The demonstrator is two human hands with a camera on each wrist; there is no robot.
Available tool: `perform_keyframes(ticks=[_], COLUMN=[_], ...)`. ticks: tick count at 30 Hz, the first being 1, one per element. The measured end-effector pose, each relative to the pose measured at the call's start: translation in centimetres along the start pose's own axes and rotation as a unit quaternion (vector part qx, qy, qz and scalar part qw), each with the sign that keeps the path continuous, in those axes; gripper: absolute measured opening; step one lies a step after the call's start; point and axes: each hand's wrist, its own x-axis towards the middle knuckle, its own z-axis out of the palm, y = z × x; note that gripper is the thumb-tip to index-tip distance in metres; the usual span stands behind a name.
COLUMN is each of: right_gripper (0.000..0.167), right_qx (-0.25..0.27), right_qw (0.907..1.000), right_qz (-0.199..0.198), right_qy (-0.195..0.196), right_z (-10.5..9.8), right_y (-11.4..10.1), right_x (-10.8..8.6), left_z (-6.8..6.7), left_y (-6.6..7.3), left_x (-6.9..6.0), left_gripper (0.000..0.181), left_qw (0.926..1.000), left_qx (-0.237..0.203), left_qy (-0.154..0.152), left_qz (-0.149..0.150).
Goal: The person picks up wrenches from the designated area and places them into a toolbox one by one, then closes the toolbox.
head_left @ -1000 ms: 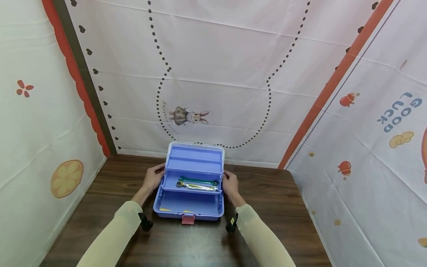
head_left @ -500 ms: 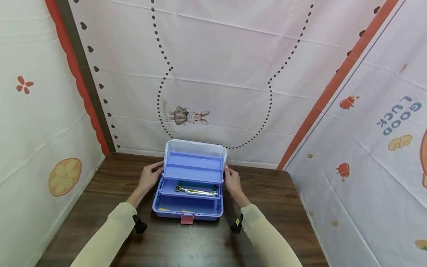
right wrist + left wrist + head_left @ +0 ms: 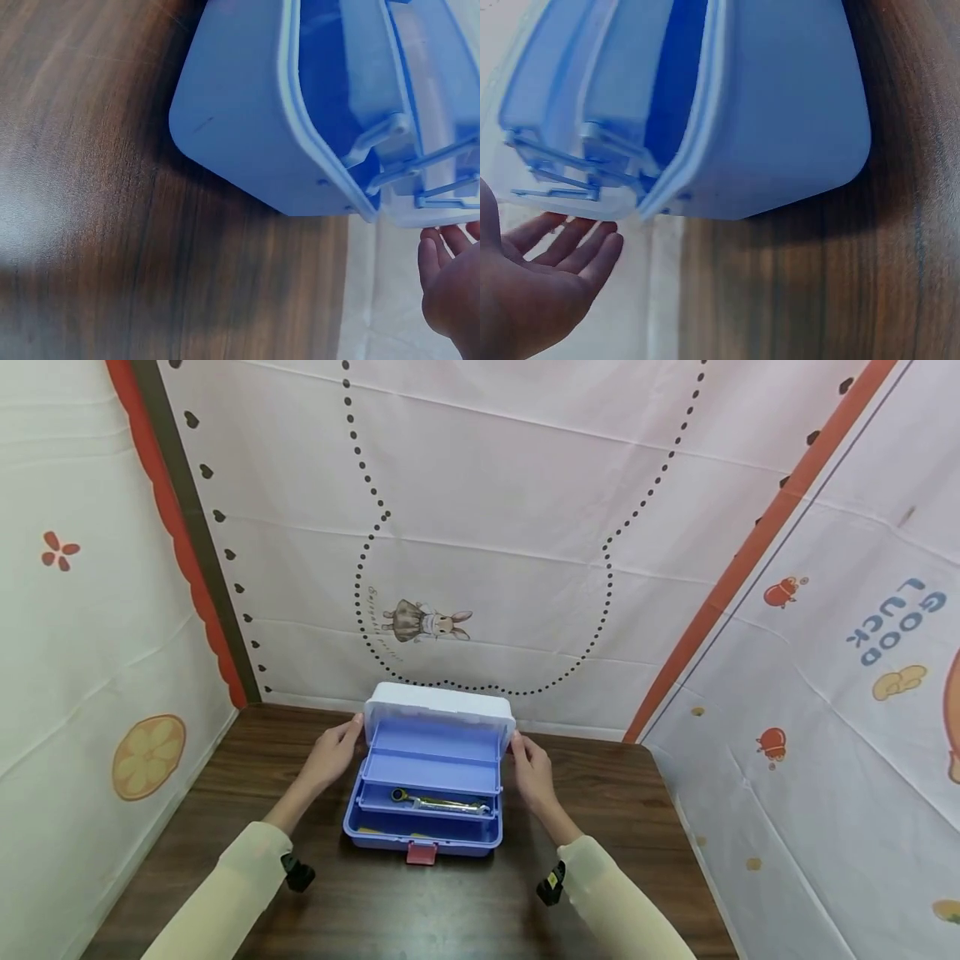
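Observation:
A blue toolbox [image 3: 423, 843] with a red latch [image 3: 421, 853] stands on the table, its white translucent lid [image 3: 438, 697] partly raised and tilted forward. Two stepped trays hang under the lid; the upper tray [image 3: 435, 768] shows nothing in it. In the lower tray lies a shiny ratchet wrench with a yellow ring end [image 3: 400, 795]; a green wrench is mostly hidden behind it. My left hand [image 3: 330, 756] touches the lid's left side, its fingers reaching behind in the left wrist view. Against the right side, fingertips of my right hand [image 3: 534, 772] touch the lid's outside.
Yellow pieces [image 3: 367, 831] lie in the toolbox's bottom compartment, partly in shadow. The dark wooden table [image 3: 600, 810] extends to both sides and in front. Printed white cloth walls [image 3: 487, 568] rise behind and beside it.
The lid has swung up and forward from lying back, and the trays have folded lower over the wrenches, hiding the green one. Both hands have followed the lid along its sides.

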Motion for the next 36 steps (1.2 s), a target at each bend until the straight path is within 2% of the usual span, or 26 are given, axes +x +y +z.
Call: perform_keyframes(ticks=[4,9,12,16,19,21,29,33,36], right_gripper=[0.05,0.054,0.054,0.052,0.048,0.046,0.04,0.041,0.042], right_qx=[-0.003,-0.026,-0.044,-0.048,-0.031,-0.016,0.029,0.03,0.025], right_qw=[1.0,0.9994,0.9984,0.9981,0.9991,0.9997,0.9987,0.9986,0.9987], right_qz=[-0.001,0.025,0.037,0.035,0.023,0.012,-0.04,-0.043,-0.045], right_qy=[0.001,0.004,-0.001,-0.014,-0.016,-0.014,-0.01,-0.005,-0.003], right_z=[-0.3,-0.5,-0.4,-0.2,-0.1,0.0,0.3,0.7,0.8], right_y=[-0.6,-1.4,-1.9,-1.9,-1.4,-0.9,1.1,1.7,2.0], right_x=[-0.5,-1.1,-1.7,-2.8,-3.6,-4.1,-5.3,-5.5,-5.5], left_z=[-0.7,-1.5,-1.7,-1.8,-1.9,-2.0,-1.5,-0.9,-0.4], left_y=[1.0,2.0,2.4,2.4,2.0,1.5,-0.2,-0.8,-1.1], left_x=[-0.7,-1.5,-2.0,-2.6,-3.0,-3.2,-3.9,-4.0,-3.9], left_gripper=[0.089,0.097,0.097,0.093,0.091,0.089,0.078,0.081,0.084], left_qw=[0.9992,0.9947,0.9924,0.9907,0.9887,0.9879,0.9849,0.984,0.9856], left_qx=[-0.001,-0.031,-0.021,0.034,0.054,0.051,0.032,0.019,0.011], left_qy=[-0.04,-0.096,-0.119,-0.131,-0.14,-0.146,-0.152,-0.151,-0.145], left_qz=[0.0,-0.018,-0.023,-0.01,-0.005,0.002,0.077,0.092,0.086])
